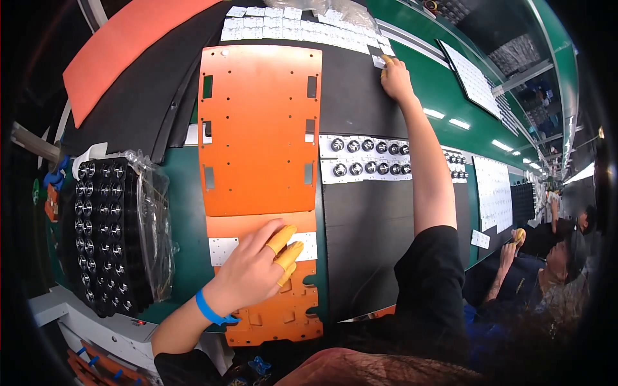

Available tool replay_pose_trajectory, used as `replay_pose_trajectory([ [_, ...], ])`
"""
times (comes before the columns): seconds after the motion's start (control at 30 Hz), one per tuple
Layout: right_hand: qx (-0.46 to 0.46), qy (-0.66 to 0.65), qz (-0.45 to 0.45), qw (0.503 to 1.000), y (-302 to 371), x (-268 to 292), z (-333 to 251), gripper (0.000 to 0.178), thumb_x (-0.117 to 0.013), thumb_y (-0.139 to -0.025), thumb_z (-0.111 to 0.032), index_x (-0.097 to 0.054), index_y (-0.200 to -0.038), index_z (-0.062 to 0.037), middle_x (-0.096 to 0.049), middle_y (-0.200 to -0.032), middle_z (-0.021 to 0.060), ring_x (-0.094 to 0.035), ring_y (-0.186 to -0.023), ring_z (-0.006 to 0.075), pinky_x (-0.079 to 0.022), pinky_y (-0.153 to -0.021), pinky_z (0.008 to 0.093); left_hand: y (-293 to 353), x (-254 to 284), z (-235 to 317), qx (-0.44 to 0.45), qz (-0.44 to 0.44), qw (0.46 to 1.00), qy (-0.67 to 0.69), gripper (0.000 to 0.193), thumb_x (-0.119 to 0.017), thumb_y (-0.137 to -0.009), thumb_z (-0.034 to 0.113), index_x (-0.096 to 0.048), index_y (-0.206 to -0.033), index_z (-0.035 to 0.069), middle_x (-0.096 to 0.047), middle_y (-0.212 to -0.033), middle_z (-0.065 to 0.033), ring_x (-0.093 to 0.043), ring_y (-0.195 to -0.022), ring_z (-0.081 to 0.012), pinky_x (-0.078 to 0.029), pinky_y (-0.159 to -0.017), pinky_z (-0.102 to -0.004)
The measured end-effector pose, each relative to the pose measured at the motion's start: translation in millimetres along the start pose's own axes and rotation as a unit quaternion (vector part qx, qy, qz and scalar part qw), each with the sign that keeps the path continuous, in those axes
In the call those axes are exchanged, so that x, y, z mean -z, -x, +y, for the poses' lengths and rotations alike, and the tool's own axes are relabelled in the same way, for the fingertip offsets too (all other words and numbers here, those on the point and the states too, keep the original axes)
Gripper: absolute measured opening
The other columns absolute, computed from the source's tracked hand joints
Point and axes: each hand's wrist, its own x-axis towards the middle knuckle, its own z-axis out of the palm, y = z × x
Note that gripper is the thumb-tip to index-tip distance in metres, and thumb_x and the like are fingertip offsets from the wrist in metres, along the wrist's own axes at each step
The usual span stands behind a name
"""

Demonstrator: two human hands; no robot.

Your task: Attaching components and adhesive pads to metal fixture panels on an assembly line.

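Observation:
My left hand (pixel 257 264), with yellow finger cots and a blue wristband, is over the lower part of an orange fixture (pixel 273 325). Its fingers are slightly bent and apart, with nothing visible in them. Partly under this hand lies a white plate with small holes (pixel 309 246), set across the fixture. Above it stands the orange perforated panel (pixel 257 141). My right arm reaches far forward; the right hand (pixel 394 77), also wearing yellow cots, pinches a small white plate (pixel 378 62) at the edge of the rows of white plates (pixel 283 29).
Black trays of round shiny parts (pixel 103 231) stand in plastic wrap at the left. White plates bearing round black parts (pixel 367 157) lie on the black mat (pixel 360 244). An orange sheet (pixel 122 55) is at the far left. Co-workers (pixel 528 270) sit along the right.

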Motion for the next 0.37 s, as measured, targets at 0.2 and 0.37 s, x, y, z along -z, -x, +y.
replay_pose_trajectory([
  [0.2, 0.018, -0.064, -0.037, 0.997, 30, 20, -3, 0.028, -0.066, -0.08, -0.018, -0.067, -0.101, 0.0009, -0.063, -0.114, 0.0227, -0.055, -0.112, 0.0404, -0.046, -0.096, 0.0465, -1, -5, 1, -0.006, 0.03, 0.999, -0.014, 0.029, -0.071, -0.079, 0.012, -0.065, -0.106, 0.002, -0.057, -0.119, -0.0159, -0.048, -0.124, -0.037, -0.043, -0.1, -0.0458],
  [0.37, -0.068, -0.09, -0.129, 0.985, 46, 38, -18, 0.069, -0.071, -0.078, -0.022, -0.045, -0.139, -0.006, -0.06, -0.125, 0.0195, -0.053, -0.12, 0.0398, -0.041, -0.103, 0.0492, 2, -6, 1, -0.016, 0.042, 0.999, -0.004, 0.029, -0.07, -0.08, 0.013, -0.064, -0.107, 0.003, -0.058, -0.118, -0.0172, -0.048, -0.124, -0.0378, -0.042, -0.103, -0.0458],
])
